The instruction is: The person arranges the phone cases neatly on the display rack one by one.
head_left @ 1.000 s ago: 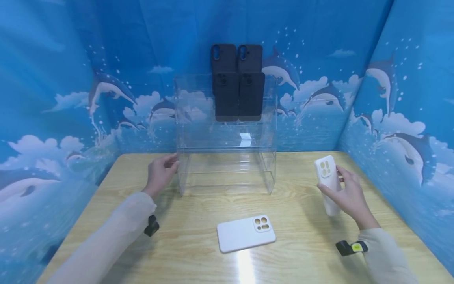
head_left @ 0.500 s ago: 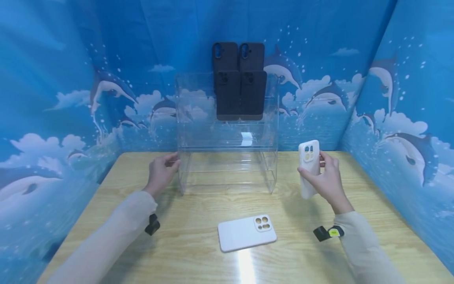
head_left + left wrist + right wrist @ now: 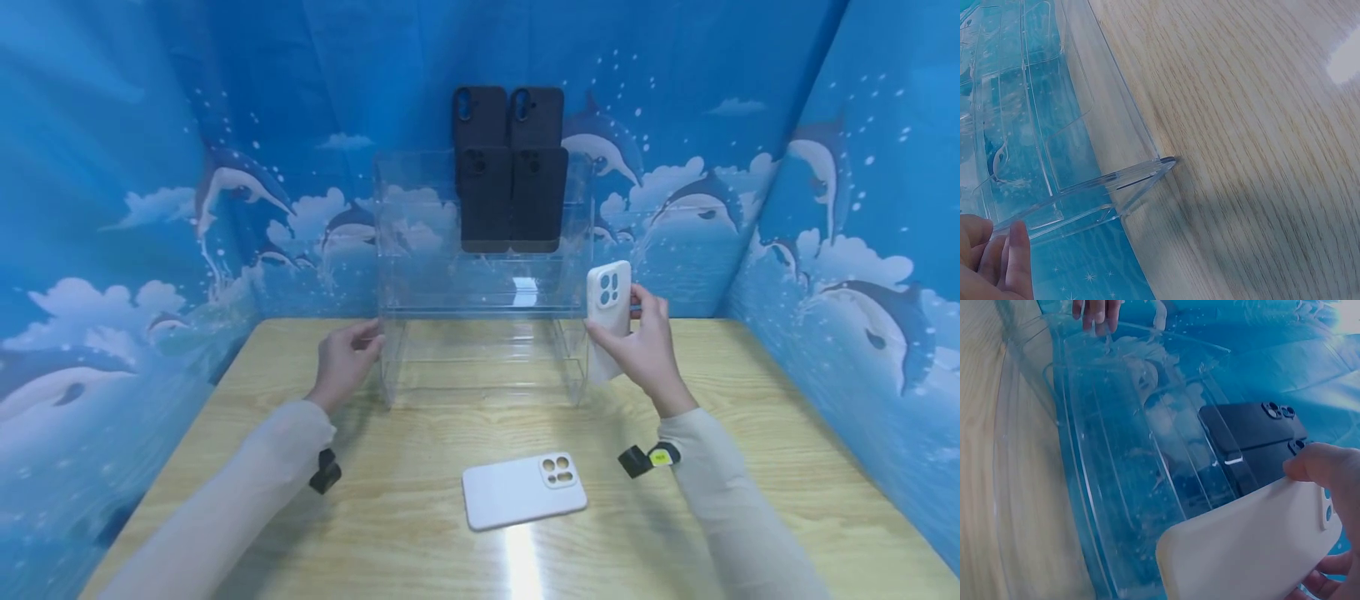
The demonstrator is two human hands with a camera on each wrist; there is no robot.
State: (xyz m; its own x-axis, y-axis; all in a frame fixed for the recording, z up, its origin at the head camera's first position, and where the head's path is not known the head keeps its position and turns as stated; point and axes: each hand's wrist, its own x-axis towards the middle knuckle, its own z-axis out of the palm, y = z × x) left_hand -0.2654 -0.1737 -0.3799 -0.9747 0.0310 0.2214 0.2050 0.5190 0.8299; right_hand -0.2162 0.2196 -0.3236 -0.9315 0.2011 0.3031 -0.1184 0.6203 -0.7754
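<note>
Upright and clear of the table, a white phone case (image 3: 609, 300) is gripped by my right hand (image 3: 647, 342), thumb on one long edge and fingers round the other. It overlaps the right side of a clear acrylic display stand (image 3: 480, 396). At the stand's left side, my left hand (image 3: 347, 360) pinches the edge of the side panel; in the left wrist view its fingers (image 3: 1019, 256) meet that edge. Several black phone cases (image 3: 486, 200) lean in two rows on the stand's upper tiers. Another white phone case (image 3: 523, 492) lies flat on the table in front.
The stand's lower tiers (image 3: 1104, 487) are transparent and bear no cases. Wooden tabletop (image 3: 405, 450) surrounds the stand's base. Blue dolphin-print cloth (image 3: 300, 100) hangs behind and at both sides.
My right hand has carried the white phone case left and upward, from the table's right side to the stand's right edge. My left hand stays at the stand.
</note>
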